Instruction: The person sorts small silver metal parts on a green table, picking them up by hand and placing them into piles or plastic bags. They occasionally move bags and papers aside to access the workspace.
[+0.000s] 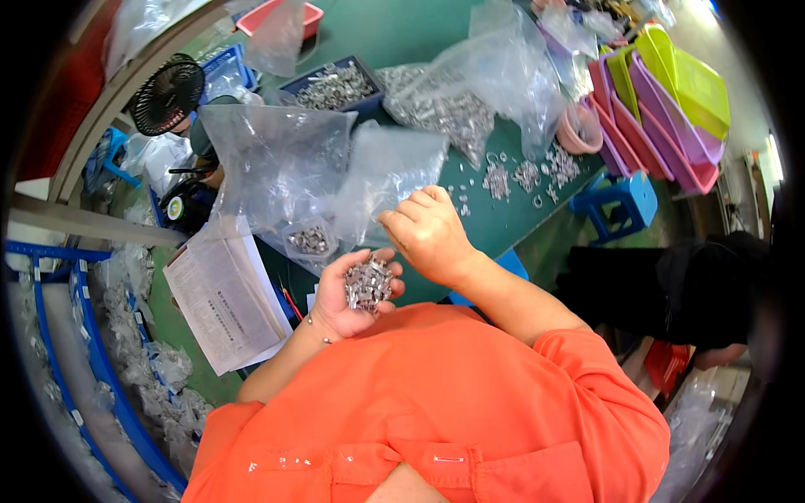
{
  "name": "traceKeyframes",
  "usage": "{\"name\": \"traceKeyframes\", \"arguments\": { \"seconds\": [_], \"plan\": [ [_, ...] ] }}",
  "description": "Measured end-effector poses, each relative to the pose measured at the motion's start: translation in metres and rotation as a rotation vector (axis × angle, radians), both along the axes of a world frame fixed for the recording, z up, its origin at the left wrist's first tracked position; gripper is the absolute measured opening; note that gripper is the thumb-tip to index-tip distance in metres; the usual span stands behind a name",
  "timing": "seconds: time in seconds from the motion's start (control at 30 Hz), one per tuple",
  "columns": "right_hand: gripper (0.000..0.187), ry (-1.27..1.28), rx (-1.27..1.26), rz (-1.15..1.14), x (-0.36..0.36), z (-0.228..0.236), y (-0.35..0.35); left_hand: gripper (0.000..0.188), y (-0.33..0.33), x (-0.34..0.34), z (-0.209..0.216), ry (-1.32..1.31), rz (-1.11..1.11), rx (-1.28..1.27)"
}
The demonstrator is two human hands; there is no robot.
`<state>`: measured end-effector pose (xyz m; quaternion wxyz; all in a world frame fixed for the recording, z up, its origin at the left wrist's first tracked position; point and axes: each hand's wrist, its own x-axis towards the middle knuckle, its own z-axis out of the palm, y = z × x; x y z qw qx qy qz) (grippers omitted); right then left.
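While left hand cups small, shiny, silvery pieces heaped together, right hand curls closed, contents unclear.

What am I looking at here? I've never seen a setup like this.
There is no robot: these are a person's bare hands. The one picture comes from a wide fisheye camera on their head, looking down, so straight edges bend near the rim. The left hand cups small metal parts. The right hand has its fingers drawn together; whether it pinches anything is unclear. On the green table lie clear bags, a blue bin of parts, and small piles.
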<state>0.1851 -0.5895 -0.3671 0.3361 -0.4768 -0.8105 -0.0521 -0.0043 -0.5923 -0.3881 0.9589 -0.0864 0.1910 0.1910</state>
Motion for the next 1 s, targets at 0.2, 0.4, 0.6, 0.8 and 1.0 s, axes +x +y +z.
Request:
{"name": "traceKeyframes", "arguments": {
  "seconds": [0.2,0.4,0.6,0.8,1.0],
  "plan": [
    [0.011,0.191,-0.109,-0.12,-0.008,-0.021,-0.034,0.03,0.015,0.005,-0.007,0.093,0.01,-0.114],
    [0.006,0.62,-0.245,-0.056,-0.032,-0.019,-0.048,0.038,0.028,0.017,0.003,0.41,0.213,0.114],
    [0.006,1.154,-0.548,-0.057,-0.04,-0.021,-0.043,0.029,0.018,0.024,0.028,0.678,0.215,0.591],
    [0.009,1.304,-0.687,-0.04,-0.023,-0.025,-0.042,0.028,0.017,0.012,0.025,0.92,0.113,1.145],
    [0.006,1.101,-0.652,-0.105,-0.005,-0.017,-0.054,0.015,0.025,0.021,0.017,1.49,0.086,2.157]
  ]
}}
